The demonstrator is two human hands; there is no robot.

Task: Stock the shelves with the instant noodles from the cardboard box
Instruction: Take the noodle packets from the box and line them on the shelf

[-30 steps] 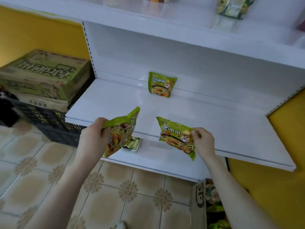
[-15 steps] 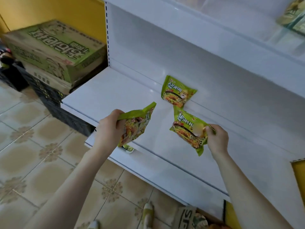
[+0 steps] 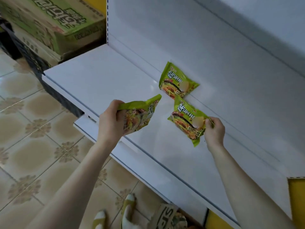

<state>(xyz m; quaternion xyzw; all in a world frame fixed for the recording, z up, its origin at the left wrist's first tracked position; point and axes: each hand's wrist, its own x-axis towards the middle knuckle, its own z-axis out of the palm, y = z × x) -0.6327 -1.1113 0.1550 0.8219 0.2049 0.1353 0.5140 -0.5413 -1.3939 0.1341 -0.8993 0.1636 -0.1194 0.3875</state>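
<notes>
One green instant noodle packet (image 3: 177, 82) leans against the back panel of the white shelf (image 3: 102, 75). My right hand (image 3: 214, 131) pinches the edge of a second green packet (image 3: 188, 121), held just in front of and below the first one, close to the back panel. My left hand (image 3: 112, 119) grips a third green packet (image 3: 140, 118) over the front part of the shelf, tilted on edge. The open cardboard box (image 3: 166, 217) sits on the floor at the bottom, partly hidden by the shelf below.
Sealed green noodle cartons (image 3: 54, 22) are stacked on black crates (image 3: 33, 58) to the left of the shelf unit. A lower white shelf (image 3: 165, 171) juts out beneath. Tiled floor (image 3: 33, 146) lies below, with my feet (image 3: 115, 215) near the box.
My right hand has carried its packet forward and up to the back of the shelf, next to the leaning packet. My left hand with its packet followed over the shelf. The view tilted down.
</notes>
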